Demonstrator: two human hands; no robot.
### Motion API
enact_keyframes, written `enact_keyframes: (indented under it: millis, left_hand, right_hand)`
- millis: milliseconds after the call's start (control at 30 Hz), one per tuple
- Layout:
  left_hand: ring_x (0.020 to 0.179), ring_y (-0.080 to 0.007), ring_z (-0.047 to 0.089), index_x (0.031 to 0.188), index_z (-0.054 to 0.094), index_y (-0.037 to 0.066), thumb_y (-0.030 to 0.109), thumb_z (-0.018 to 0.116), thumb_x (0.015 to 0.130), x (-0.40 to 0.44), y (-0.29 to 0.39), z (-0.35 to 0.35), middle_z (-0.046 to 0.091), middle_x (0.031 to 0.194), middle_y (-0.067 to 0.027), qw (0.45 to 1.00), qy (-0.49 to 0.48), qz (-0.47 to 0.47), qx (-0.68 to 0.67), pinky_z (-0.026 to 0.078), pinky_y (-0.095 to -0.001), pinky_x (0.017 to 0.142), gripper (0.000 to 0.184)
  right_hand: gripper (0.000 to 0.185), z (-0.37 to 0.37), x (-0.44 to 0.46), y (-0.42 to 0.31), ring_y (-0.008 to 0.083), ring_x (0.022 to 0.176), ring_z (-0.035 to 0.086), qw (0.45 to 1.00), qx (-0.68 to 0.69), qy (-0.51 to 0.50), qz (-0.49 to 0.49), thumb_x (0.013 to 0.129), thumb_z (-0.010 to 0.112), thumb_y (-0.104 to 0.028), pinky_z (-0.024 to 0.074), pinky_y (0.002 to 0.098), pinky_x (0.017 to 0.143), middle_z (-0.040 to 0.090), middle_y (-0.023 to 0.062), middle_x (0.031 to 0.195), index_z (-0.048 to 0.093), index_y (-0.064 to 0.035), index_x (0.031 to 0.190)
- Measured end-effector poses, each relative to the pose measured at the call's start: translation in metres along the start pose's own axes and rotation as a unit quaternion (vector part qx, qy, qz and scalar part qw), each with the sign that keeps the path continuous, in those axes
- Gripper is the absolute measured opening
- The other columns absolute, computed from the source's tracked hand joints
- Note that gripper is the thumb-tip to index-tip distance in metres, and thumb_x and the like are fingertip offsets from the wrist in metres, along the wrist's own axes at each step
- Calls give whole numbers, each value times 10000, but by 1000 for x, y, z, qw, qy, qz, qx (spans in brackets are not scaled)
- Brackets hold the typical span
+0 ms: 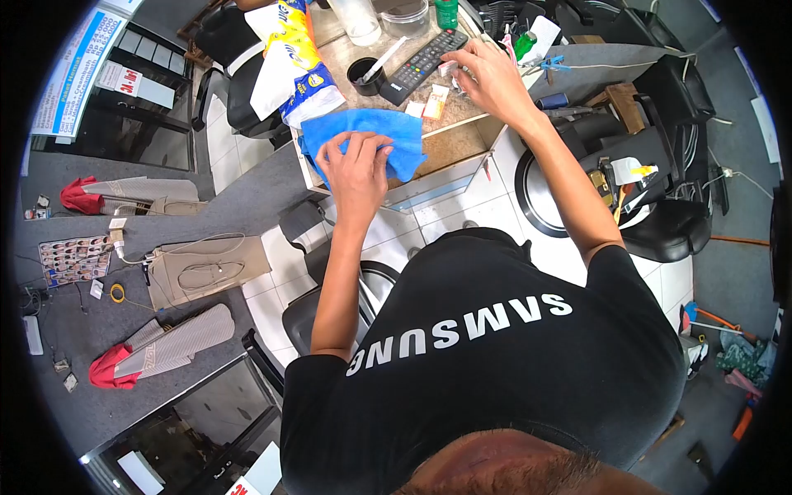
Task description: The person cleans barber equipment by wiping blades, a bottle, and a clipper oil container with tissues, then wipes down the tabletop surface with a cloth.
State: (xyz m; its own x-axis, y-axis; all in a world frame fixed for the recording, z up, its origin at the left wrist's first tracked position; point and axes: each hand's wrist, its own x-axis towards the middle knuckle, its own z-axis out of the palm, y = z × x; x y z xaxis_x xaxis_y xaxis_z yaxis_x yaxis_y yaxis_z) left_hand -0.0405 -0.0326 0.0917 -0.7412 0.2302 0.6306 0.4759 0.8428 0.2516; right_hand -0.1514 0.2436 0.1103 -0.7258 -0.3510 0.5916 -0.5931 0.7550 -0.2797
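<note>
A blue cloth lies over the front left edge of the counter. On it rests my left hand, its fingers bent and spread over the fabric. My right hand is above the counter at the right of a black remote, fingers curled around a small whitish crumpled piece. Between the hands lie a small white and orange packet and a black cup with a white stick in it.
A yellow, blue and white tissue pack lies at the counter's left. Behind are a clear cup, a round clear container and a green bottle. Black chairs stand at the right, and a drawer front is below the counter.
</note>
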Motion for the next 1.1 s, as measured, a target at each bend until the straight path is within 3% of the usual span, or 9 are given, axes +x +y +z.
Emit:
enact_keyframes:
  millis: [100, 300, 500, 533, 633, 733, 1100]
  left_hand:
    - [1084, -271, 574, 973, 735, 143, 177, 779, 874, 2, -3, -1, 696, 1006, 14, 1000, -3, 0, 0, 334, -484, 1007, 112]
    - [1040, -289, 575, 976, 730, 129, 297, 791, 858, 12, 2, 0, 674, 938, -18, 1000, -9, 6, -2, 339, -504, 1005, 214]
    - [957, -285, 561, 1028, 724, 143, 337, 797, 851, 33, 17, 27, 639, 859, -28, 999, 1, -49, -9, 361, -474, 941, 272]
    - [942, -280, 558, 1038, 724, 148, 338, 803, 847, 36, 20, 30, 628, 831, -22, 999, 14, -49, -8, 363, -464, 924, 280]
    - [981, -293, 567, 1077, 714, 136, 375, 780, 852, 42, 26, 36, 679, 966, -50, 998, -5, -60, 22, 376, -477, 911, 334]
    - [1000, -294, 572, 1092, 707, 119, 384, 786, 839, 41, 21, 48, 692, 1003, -56, 996, -27, -87, 20, 381, -472, 896, 374]
    - [965, -260, 587, 1003, 736, 145, 384, 809, 789, 42, 19, 52, 719, 988, -27, 986, -44, -160, -36, 378, -435, 884, 328]
  right_hand:
    - [278, -2, 0, 3, 336, 1017, 624, 1000, 17, 2, -4, 873, 615, 8, 496, 442, 893, 618, 123, 1007, 706, -75, 1123]
    - [312, -11, -14, 3, 364, 1105, 644, 991, 38, -102, 73, 871, 550, 41, 514, 470, 953, 658, 149, 1153, 682, -43, 1142]
    - [343, 7, -24, 8, 378, 1162, 627, 998, 14, -64, 13, 882, 534, 40, 515, 455, 1022, 657, 159, 1289, 664, -4, 1197]
    - [344, 4, -26, 7, 376, 1164, 627, 997, 14, -75, 25, 884, 535, 39, 515, 457, 1019, 660, 159, 1274, 665, -5, 1200]
    - [345, -7, -26, 4, 369, 1164, 626, 994, 16, -93, 50, 889, 542, 32, 514, 462, 1008, 668, 156, 1233, 669, -10, 1206]
    - [333, -10, -24, 5, 363, 1143, 629, 995, 16, -90, 50, 899, 555, 15, 515, 462, 992, 671, 149, 1199, 673, -15, 1208]
    - [208, -5, -24, 2, 346, 1110, 633, 997, -6, -70, 39, 953, 606, -67, 512, 448, 968, 676, 136, 1153, 703, -14, 1128]
